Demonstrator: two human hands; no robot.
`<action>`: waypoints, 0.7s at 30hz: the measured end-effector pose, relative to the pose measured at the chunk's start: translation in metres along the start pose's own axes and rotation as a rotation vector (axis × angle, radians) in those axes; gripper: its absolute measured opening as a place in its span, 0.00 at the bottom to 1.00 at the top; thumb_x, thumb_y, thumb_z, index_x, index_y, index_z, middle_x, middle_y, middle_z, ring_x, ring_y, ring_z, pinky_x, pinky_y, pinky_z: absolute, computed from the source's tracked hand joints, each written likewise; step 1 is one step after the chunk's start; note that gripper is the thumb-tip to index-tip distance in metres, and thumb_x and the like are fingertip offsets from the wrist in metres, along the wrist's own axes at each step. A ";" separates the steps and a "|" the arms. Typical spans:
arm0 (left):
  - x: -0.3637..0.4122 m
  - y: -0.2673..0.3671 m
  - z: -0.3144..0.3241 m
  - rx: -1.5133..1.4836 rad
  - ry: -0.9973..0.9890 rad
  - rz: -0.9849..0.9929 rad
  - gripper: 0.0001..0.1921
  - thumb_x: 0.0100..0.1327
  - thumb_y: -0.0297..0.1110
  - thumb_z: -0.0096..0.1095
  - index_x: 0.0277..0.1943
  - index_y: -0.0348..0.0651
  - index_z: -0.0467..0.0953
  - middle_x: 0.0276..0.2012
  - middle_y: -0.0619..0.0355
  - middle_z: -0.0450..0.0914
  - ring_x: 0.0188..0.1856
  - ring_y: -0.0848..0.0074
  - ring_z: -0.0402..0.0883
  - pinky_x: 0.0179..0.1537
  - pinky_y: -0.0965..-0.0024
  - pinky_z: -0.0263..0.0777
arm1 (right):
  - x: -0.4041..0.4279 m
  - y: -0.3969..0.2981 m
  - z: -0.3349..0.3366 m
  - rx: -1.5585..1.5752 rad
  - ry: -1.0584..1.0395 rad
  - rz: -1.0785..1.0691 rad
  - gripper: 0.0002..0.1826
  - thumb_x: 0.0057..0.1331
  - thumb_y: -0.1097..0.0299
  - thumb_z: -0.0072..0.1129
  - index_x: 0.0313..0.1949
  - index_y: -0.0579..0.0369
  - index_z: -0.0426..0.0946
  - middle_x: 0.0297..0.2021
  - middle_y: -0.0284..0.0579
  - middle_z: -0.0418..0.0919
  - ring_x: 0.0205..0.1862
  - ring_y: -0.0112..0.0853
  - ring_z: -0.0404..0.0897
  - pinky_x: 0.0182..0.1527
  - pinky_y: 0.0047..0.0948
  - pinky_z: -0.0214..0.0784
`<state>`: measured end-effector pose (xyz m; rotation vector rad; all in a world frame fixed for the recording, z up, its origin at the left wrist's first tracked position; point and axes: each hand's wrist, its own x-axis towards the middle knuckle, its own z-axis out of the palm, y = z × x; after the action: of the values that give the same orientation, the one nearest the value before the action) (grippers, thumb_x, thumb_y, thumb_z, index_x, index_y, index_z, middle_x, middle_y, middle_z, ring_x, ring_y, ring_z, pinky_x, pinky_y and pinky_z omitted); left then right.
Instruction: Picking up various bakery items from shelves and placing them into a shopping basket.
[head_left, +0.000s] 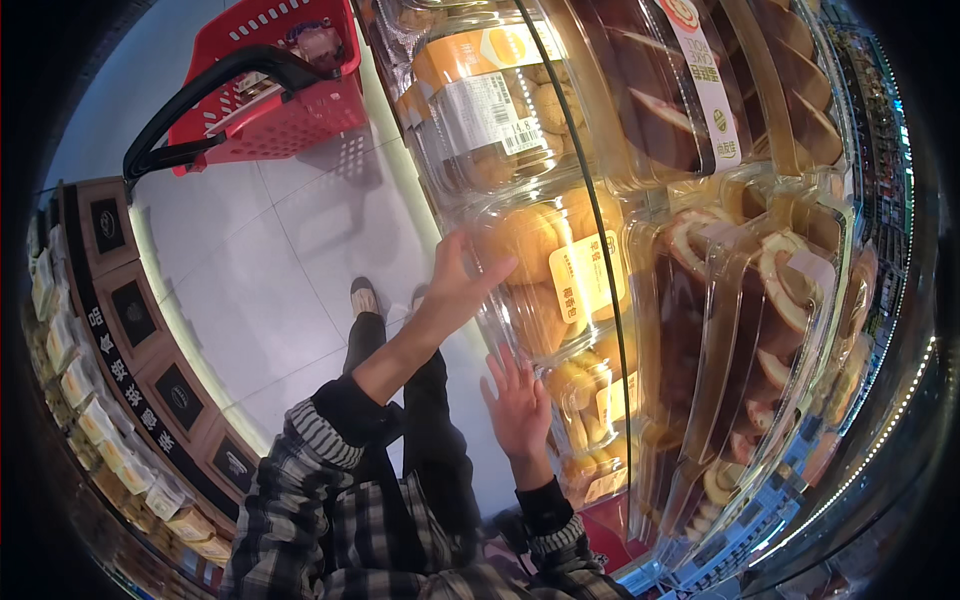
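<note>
My left hand (459, 289) is at the left edge of a clear plastic clamshell box of round golden buns (529, 244). Its thumb overlaps the lid and its fingers lie along the box's side; whether they grip it I cannot tell. Below the same box's lower corner, my right hand (517, 409) has its fingers spread and nothing in them. The box bears a pale yellow label (587, 277) with writing. A thin black cord (592, 187) runs across the boxes, over the label's right part.
Above is a clamshell of round cookies (480, 112); smaller bun boxes (596, 394) lie below. Cake roll packs (720, 322) are stacked at right. A red shopping basket (285, 127) with a black handle holds packaged goods at upper left. A shelf of packaged goods (97, 427) lines the left.
</note>
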<state>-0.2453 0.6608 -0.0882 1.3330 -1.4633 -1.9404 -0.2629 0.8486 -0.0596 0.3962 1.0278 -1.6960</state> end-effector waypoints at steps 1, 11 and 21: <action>0.001 0.002 0.007 0.014 0.032 0.025 0.33 0.48 0.46 0.63 0.51 0.32 0.59 0.49 0.45 0.61 0.53 0.65 0.61 0.53 0.68 0.56 | -0.001 -0.001 0.000 0.025 -0.018 0.006 0.20 0.61 0.52 0.37 0.50 0.40 0.62 0.62 0.42 0.46 0.62 0.37 0.46 0.60 0.42 0.35; 0.010 0.013 0.014 0.230 0.103 0.053 0.33 0.45 0.46 0.65 0.49 0.33 0.59 0.49 0.48 0.55 0.54 0.65 0.56 0.54 0.69 0.52 | -0.004 0.007 -0.002 0.137 -0.134 -0.026 0.25 0.62 0.53 0.33 0.57 0.43 0.49 0.61 0.46 0.47 0.59 0.39 0.52 0.57 0.40 0.45; -0.006 0.026 0.033 0.037 0.273 0.045 0.29 0.45 0.36 0.67 0.43 0.37 0.56 0.43 0.51 0.59 0.45 0.73 0.63 0.47 0.71 0.61 | -0.013 0.010 -0.010 -0.023 -0.095 0.070 0.31 0.58 0.52 0.40 0.59 0.52 0.50 0.58 0.46 0.53 0.55 0.38 0.58 0.56 0.38 0.46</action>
<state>-0.2764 0.6733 -0.0620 1.4996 -1.3874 -1.6359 -0.2515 0.8640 -0.0605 0.3299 0.9529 -1.6236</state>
